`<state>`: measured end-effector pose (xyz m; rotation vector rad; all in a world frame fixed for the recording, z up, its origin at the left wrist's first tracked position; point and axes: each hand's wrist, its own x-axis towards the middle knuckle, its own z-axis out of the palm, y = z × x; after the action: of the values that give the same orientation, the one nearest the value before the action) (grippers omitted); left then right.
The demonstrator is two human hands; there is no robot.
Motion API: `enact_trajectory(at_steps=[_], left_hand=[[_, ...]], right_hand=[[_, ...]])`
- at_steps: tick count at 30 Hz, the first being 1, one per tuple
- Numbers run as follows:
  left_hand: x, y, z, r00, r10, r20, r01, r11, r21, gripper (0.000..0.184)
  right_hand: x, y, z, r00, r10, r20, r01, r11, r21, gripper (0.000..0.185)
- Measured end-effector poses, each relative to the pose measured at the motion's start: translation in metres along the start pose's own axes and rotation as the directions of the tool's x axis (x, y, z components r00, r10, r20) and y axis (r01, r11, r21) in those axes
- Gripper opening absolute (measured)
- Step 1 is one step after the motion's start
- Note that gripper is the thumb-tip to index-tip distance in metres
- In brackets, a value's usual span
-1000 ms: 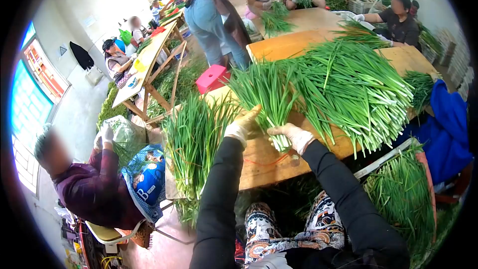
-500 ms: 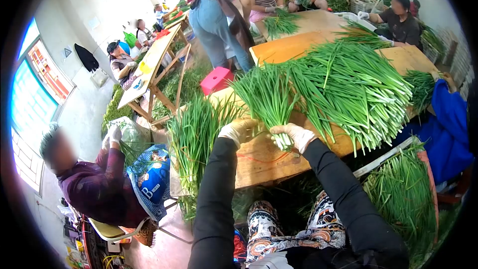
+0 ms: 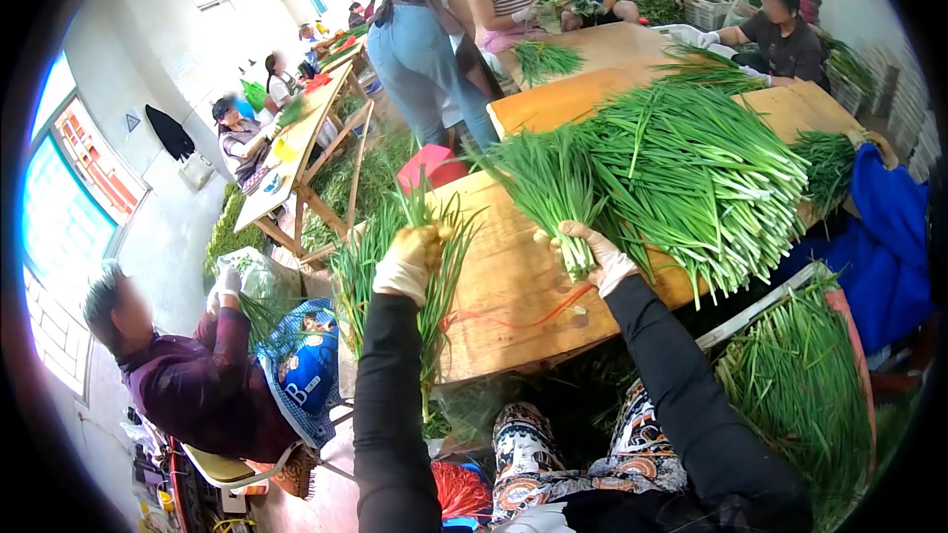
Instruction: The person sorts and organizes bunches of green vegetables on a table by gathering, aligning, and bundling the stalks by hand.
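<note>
My right hand [image 3: 592,255], in a pale glove, is wrapped round the white stem ends of a bunch of garlic chives [image 3: 548,173]; its leaves point away over the table. My left hand [image 3: 410,262], gloved too, is closed over the loose chives [image 3: 365,262] at the table's left edge, with leaves showing above and beside its fingers. How many stalks it grips is hidden. A large heap of chives [image 3: 691,178] lies right of the held bunch, white ends toward me. On the wooden table [image 3: 494,306], a thin red strip [image 3: 513,323] lies between my hands.
A crate of chives [image 3: 790,385] stands low at my right, near blue cloth [image 3: 894,247]. A seated person [image 3: 188,365] works close on my left. A pink stool [image 3: 432,168] stands behind the table. Other people sit or stand at the far tables.
My left hand has left the bunch and moved left onto the loose chives. My right hand keeps the bunch, now tilted slightly. The red strip shows more fully.
</note>
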<state>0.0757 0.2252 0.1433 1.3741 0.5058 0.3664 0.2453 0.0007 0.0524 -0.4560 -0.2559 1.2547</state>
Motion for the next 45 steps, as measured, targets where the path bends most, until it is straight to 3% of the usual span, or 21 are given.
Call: enact_trajectory(at_steps=[2, 5, 6, 9, 13, 15, 19, 21, 22, 23, 24, 25, 27, 28, 30, 35, 39, 40, 41, 43, 45], left_hand=[[-0.01, -0.004, 0.015, 0.974, -0.222, -0.04, 0.223, 0.975, 0.009, 0.026], [-0.011, -0.049, 0.044, 0.928, -0.361, 0.086, 0.317, 0.892, 0.322, 0.05], [-0.01, -0.065, 0.065, 0.966, -0.255, 0.045, 0.222, 0.903, 0.369, 0.057], [-0.012, -0.069, 0.092, 0.912, -0.409, -0.02, 0.27, 0.563, 0.782, 0.077], [0.009, -0.107, 0.097, 0.984, -0.161, 0.081, 0.023, 0.56, 0.828, 0.088], [0.012, -0.11, 0.096, 0.996, -0.007, 0.085, -0.068, 0.536, 0.842, 0.088], [0.038, -0.125, 0.078, 0.934, -0.108, 0.341, -0.243, 0.507, 0.827, 0.063], [0.027, -0.099, 0.075, 0.913, -0.191, 0.36, 0.04, 0.922, 0.385, 0.066], [0.005, -0.082, 0.08, 0.922, -0.254, 0.293, 0.249, 0.967, 0.054, 0.068], [0.013, -0.08, 0.077, 0.932, -0.187, 0.311, 0.187, 0.982, 0.029, 0.066], [0.016, -0.075, 0.077, 0.974, -0.093, 0.207, 0.093, 0.996, 0.009, 0.063], [0.018, -0.071, 0.077, 0.995, -0.002, 0.1, 0.002, 1.0, -0.002, 0.061], [-0.004, -0.038, 0.087, 0.975, 0.184, 0.128, -0.137, 0.941, -0.309, 0.046], [-0.007, -0.027, 0.087, 0.964, 0.202, 0.171, -0.135, 0.931, -0.339, 0.043], [-0.01, -0.009, 0.093, 0.94, 0.3, 0.163, -0.226, 0.904, -0.363, 0.037], [-0.005, 0.026, 0.103, 0.823, 0.567, -0.005, -0.562, 0.814, -0.146, 0.025], [-0.016, -0.01, 0.092, 0.892, 0.443, 0.097, -0.45, 0.89, 0.076, 0.04], [-0.003, -0.043, 0.085, 0.907, 0.415, 0.072, -0.42, 0.903, 0.089, 0.046], [-0.007, -0.054, 0.09, 0.909, 0.416, 0.023, -0.416, 0.909, -0.012, 0.047], [-0.005, -0.063, 0.085, 0.939, 0.343, 0.035, -0.345, 0.936, 0.073, 0.048], [-0.006, -0.068, 0.084, 0.93, 0.368, 0.027, -0.369, 0.929, 0.036, 0.045]], right_hand=[[0.004, 0.004, -0.004, 1.0, 0.011, 0.024, -0.011, 1.0, 0.023, 0.043], [0.015, 0.023, -0.003, 1.0, 0.004, -0.014, -0.003, 1.0, 0.028, 0.04], [0.013, 0.027, 0.003, 0.999, 0.023, -0.049, -0.026, 0.999, -0.042, 0.039], [0.024, 0.041, -0.01, 0.985, 0.041, -0.165, -0.082, 0.964, -0.251, 0.034], [0.027, 0.042, 0.016, 0.951, -0.005, -0.31, -0.064, 0.975, -0.213, 0.022], [0.045, 0.046, -0.001, 0.963, 0.012, -0.268, -0.117, 0.917, -0.38, 0.024], [0.021, 0.04, 0.032, 0.952, -0.045, -0.304, -0.13, 0.837, -0.532, 0.031], [0.037, 0.043, 0.014, 0.945, -0.084, -0.315, -0.126, 0.797, -0.59, 0.023], [0.031, 0.047, 0.032, 0.936, -0.166, -0.31, -0.114, 0.69, -0.714, 0.024], [0.023, 0.05, 0.049, 0.924, -0.246, -0.292, -0.109, 0.562, -0.82, 0.025], [0.018, 0.062, 0.053, 0.902, -0.429, -0.056, 0.139, 0.41, -0.901, 0.031], [0.01, 0.07, 0.057, 0.829, -0.555, 0.066, 0.085, 0.009, -0.996, 0.037], [0.001, 0.063, 0.06, 0.959, -0.276, -0.061, -0.107, -0.154, -0.982, 0.051], [0.017, 0.074, 0.023, 0.913, -0.363, 0.188, 0.092, -0.265, -0.96, 0.055], [0.016, 0.058, 0.044, 0.831, -0.408, 0.379, 0.259, -0.321, -0.911, 0.07], [0.04, 0.03, 0.085, 0.859, -0.434, 0.27, 0.417, 0.29, -0.861, 0.076], [0.055, 0.053, 0.014, 0.859, -0.34, 0.383, 0.352, -0.151, -0.924, 0.067], [0.047, 0.063, 0.007, 0.892, -0.32, 0.32, 0.367, 0.097, -0.925, 0.06], [0.057, 0.065, 0.01, 0.923, -0.178, 0.341, 0.167, -0.614, -0.771, 0.056], [0.052, 0.066, 0.004, 0.974, -0.18, 0.141, 0.111, -0.165, -0.98, 0.055], [0.055, 0.076, -0.011, 0.968, -0.209, 0.138, 0.086, -0.243, -0.966, 0.056]])
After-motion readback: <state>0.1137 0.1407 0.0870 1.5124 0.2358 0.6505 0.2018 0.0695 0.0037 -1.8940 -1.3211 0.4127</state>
